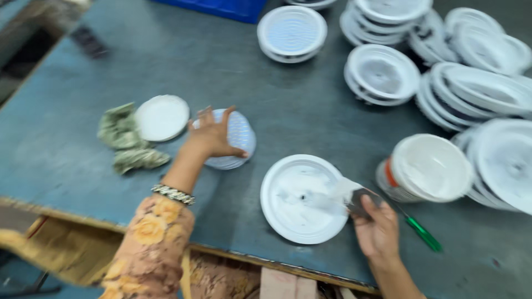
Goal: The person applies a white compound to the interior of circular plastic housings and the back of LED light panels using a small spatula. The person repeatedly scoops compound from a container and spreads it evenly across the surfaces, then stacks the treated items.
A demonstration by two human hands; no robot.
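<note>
My left hand [212, 135] rests on a round white ribbed disc [238, 133] lying on the grey table, fingers spread over its left side. My right hand [376, 224] grips a small dark piece with a blurred pale strip [354, 196] at the right rim of a round white housing [296, 199] that lies open side up near the table's front edge. A flat white round cover [162, 117] lies left of the ribbed disc.
A crumpled greenish rag [126, 141] lies by the flat cover. A green-handled screwdriver [421, 232] and a white tub [426, 166] sit right of my right hand. Several stacks of white round housings [382, 75] fill the back right. A blue crate [221, 8] stands behind.
</note>
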